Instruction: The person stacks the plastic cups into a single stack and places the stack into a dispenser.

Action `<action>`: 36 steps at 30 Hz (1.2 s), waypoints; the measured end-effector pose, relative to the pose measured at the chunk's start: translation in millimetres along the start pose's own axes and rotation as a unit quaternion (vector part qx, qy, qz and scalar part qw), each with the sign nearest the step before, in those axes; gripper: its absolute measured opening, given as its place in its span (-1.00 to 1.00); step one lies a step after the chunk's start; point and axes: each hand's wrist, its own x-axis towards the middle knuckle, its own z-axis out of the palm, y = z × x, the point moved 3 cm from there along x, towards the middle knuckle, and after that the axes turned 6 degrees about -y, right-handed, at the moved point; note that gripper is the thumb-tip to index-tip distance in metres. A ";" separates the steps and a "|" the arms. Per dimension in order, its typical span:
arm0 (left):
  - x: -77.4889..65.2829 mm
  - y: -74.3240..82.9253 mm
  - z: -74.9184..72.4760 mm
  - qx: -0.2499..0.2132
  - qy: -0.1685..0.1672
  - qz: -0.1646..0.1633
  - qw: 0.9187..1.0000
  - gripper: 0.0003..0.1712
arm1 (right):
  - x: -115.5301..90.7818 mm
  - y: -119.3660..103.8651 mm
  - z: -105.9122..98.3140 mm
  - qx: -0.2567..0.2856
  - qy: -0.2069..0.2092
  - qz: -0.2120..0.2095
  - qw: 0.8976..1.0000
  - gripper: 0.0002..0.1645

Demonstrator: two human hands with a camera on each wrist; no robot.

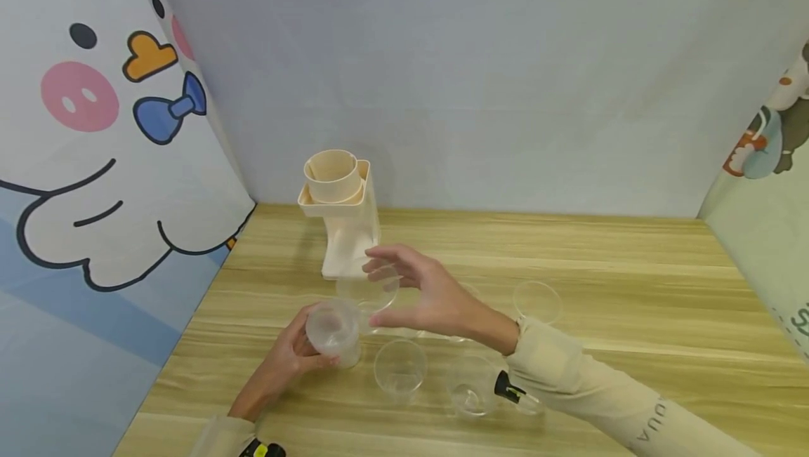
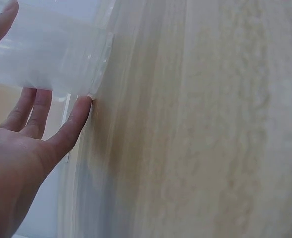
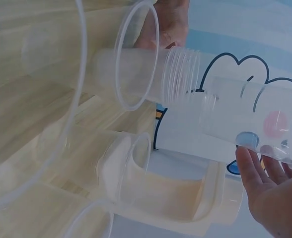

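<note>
A stack of clear plastic cups (image 1: 333, 330) stands upright at the left of the table, and my left hand (image 1: 284, 359) grips its side, fingers round the far side and thumb in front. Several rims (image 3: 182, 74) show close together at the top of the stack in the right wrist view. With thumb and fingers, my right hand (image 1: 432, 295) holds a single clear plastic cup (image 3: 255, 114). This cup is up beside the top of the stack, its base towards the stack's rims. Whether the two touch, I cannot tell. The left wrist view shows the stack's lower part (image 2: 71, 59).
Other clear cups stand on the wooden table (image 1: 632, 281): one cup (image 1: 400, 369) just right of the stack, another cup (image 1: 470, 387) near the right forearm, one cup (image 1: 537, 301) farther back. A beige stand with a round ring (image 1: 344, 197) is behind the hands, near the back wall.
</note>
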 end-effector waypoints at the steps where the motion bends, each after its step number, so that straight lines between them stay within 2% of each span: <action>1: -0.1 0.0 0.0 -0.001 -0.001 0.001 1.000 -0.07 | 1.3 -0.1 0.9 0.002 -0.001 -0.001 1.000 -0.12; 17: -1.4 -0.1 -0.1 -0.022 -0.016 -0.004 1.000 -0.08 | 28.6 1.5 21.9 0.002 -0.036 -0.005 0.999 -0.12; 28: -0.4 0.3 -0.6 -0.010 -0.012 -0.035 0.999 -0.06 | 36.1 4.7 33.3 -0.002 -0.050 0.000 0.999 -0.13; 36: -0.9 2.7 -0.8 -0.014 -0.016 -0.049 0.999 -0.07 | 38.1 9.9 40.5 -0.050 -0.063 0.018 0.997 -0.14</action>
